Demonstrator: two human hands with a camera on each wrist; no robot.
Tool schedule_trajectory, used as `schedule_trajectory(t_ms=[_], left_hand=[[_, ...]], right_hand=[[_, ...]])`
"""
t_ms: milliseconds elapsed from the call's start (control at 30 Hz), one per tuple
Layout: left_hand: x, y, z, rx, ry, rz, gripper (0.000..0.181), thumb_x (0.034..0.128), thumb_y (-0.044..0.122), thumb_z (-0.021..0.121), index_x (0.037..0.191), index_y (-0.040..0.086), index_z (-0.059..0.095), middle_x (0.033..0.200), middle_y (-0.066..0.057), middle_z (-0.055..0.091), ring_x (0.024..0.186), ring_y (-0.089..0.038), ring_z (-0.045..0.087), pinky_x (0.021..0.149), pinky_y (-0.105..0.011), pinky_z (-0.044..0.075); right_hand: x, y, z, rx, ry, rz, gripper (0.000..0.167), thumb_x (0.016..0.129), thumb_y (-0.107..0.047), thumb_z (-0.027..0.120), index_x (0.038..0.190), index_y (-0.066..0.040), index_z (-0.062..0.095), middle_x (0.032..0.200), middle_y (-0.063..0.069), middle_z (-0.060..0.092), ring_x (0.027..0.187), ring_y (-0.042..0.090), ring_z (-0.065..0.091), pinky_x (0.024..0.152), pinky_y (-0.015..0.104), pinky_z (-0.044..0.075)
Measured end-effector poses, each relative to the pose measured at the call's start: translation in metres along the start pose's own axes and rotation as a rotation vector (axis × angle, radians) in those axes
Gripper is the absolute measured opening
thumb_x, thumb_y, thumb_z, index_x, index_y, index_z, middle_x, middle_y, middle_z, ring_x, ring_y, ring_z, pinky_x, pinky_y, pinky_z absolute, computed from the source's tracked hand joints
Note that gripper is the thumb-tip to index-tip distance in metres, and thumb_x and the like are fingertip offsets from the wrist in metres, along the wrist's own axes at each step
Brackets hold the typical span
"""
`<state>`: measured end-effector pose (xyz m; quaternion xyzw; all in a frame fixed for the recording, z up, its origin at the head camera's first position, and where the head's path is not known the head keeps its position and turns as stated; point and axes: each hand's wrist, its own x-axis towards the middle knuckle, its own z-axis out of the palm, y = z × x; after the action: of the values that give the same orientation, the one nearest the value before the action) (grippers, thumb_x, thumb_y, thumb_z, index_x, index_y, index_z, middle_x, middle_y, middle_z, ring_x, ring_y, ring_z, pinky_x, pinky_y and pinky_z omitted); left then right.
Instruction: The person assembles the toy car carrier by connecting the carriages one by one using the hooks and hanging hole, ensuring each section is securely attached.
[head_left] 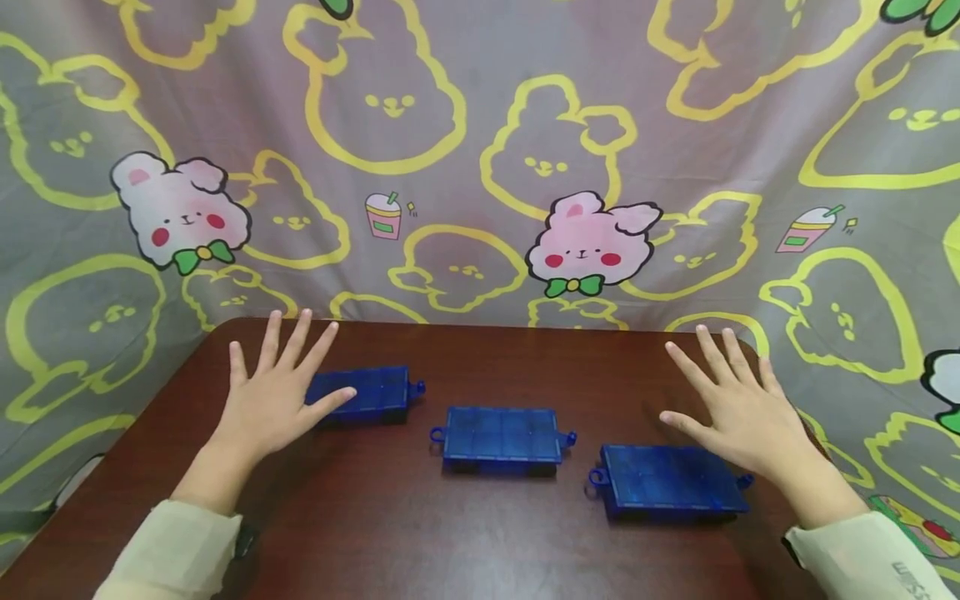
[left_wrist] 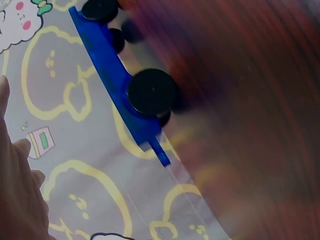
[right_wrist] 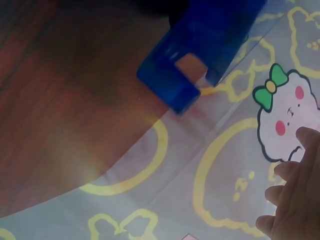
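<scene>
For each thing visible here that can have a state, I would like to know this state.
Left hand: spread open, holding nothing.
Right hand: spread open, holding nothing.
Left blue wagon: upright, uncoupled, partly hidden by the left hand in the head view.
Middle blue wagon: upright, uncoupled.
Right blue wagon: upright, uncoupled.
Patterned cloth: hanging behind the table.

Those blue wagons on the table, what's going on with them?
A person holds out the left hand and the right hand, fingers spread, gripping nothing. The left wagon, the middle wagon and the right wagon, all blue, stand on the brown table. They sit apart in a slanting row, the right wagon closest to the person, and none are hooked together. In the head view, each hand partly covers the wagon on its own side.
</scene>
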<state>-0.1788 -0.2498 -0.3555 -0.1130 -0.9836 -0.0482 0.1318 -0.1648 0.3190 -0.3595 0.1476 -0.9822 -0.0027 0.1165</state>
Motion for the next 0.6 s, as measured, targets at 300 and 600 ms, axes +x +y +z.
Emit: schedule_trajectory(t_ms=[300,600], left_hand=[[-0.001,0.018,0.003,-0.024,0.014,0.070,0.092,0.0891,0.073,0.049,0.161,0.032,0.009,0.169,-0.007,-0.001,0.153,-0.031,-0.020,0.111,-0.076,-0.012],[0.002,0.036,0.008,-0.039,-0.012,0.136,0.092,0.0880,0.073,0.051,0.161,0.032,0.013,0.170,0.000,-0.002,0.155,-0.029,-0.017,0.113,-0.077,0.000]], right_hand=[[-0.004,-0.017,0.002,0.015,-0.007,-0.050,0.091,0.090,-0.066,0.056,0.161,-0.030,0.011,0.169,0.010,-0.003,0.154,0.035,-0.012,0.116,0.073,0.002],[-0.009,-0.033,0.003,0.049,-0.061,-0.091,0.089,0.090,-0.065,0.058,0.160,-0.032,0.015,0.169,0.009,0.001,0.155,0.033,-0.010,0.117,0.072,0.004]])
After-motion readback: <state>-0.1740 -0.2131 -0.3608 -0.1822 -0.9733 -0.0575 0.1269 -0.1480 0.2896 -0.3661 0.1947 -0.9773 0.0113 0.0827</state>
